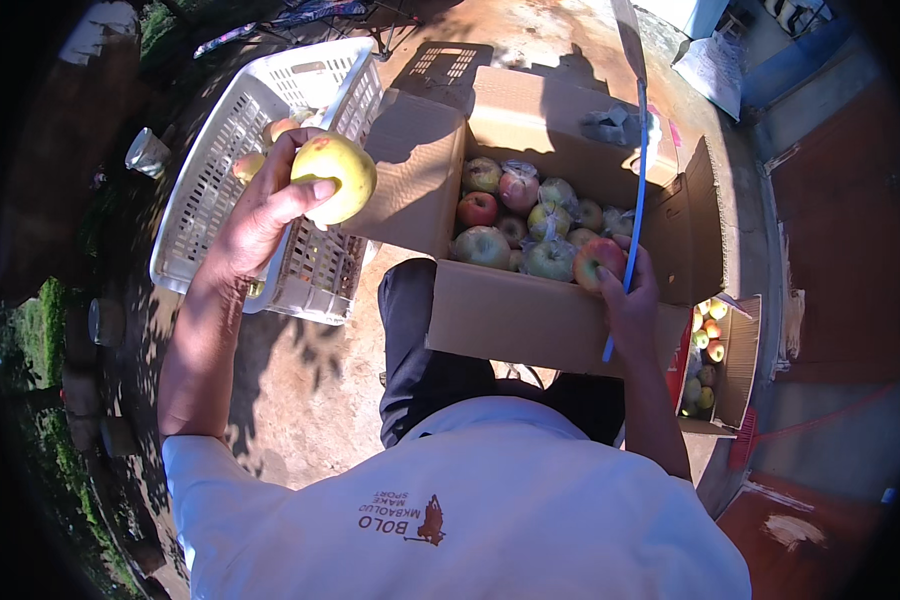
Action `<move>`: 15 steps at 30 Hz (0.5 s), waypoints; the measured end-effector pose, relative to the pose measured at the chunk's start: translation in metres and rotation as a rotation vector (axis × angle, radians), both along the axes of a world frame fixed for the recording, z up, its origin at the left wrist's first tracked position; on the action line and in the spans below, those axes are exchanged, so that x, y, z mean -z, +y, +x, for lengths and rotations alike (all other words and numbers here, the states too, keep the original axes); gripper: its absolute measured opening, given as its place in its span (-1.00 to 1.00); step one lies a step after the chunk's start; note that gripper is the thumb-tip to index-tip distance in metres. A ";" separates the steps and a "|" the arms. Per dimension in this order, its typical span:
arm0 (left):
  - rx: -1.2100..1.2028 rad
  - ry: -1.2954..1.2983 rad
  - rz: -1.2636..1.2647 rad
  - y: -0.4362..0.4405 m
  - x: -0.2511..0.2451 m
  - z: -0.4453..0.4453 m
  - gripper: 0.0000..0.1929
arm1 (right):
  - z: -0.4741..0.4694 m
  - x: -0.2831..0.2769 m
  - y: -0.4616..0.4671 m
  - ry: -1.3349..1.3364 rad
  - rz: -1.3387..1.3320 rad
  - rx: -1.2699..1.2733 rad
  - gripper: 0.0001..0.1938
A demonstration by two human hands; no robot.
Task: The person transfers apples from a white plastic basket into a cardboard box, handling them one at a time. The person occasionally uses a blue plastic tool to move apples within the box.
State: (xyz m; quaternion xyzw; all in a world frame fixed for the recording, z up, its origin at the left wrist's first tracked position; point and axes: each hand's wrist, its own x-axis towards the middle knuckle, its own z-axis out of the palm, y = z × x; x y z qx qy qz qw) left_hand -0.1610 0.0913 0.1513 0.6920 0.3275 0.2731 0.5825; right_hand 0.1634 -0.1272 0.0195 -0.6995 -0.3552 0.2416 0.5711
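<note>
My left hand (pixel 259 210) holds a yellow-green apple (pixel 337 176) up above the right side of a white plastic crate (pixel 195 195). The thumb presses on the apple's near side. Over the near edge of an open cardboard box (pixel 525 315), my right hand (pixel 634 296) grips a red apple (pixel 597 259). Several apples (pixel 484 247) fill the box, some wrapped in clear plastic film and some bare. A thin blue strip (pixel 640 180) runs down past the right hand; whether the fingers touch it I cannot tell.
Loose apples (pixel 249 166) lie in the crate, partly hidden by my left arm. A second carton (pixel 735 360) with several apples stands at the right by the wall. A white bucket (pixel 148 152) is left of the crate. A white sack (pixel 711 71) leans at the back right.
</note>
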 end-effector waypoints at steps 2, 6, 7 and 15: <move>0.088 0.106 0.063 -0.008 0.003 0.039 -0.31 | 0.001 0.001 0.000 -0.010 -0.029 -0.001 -0.51; 0.334 0.471 0.414 -0.004 0.029 0.124 -0.29 | 0.002 -0.002 0.000 -0.028 -0.028 -0.021 -0.50; 0.371 0.552 0.445 -0.002 0.040 0.144 -0.29 | 0.002 -0.002 0.000 -0.025 -0.032 -0.026 -0.49; 0.610 0.958 0.821 0.019 0.152 0.241 -0.22 | 0.003 0.002 -0.001 -0.062 0.016 -0.042 -0.47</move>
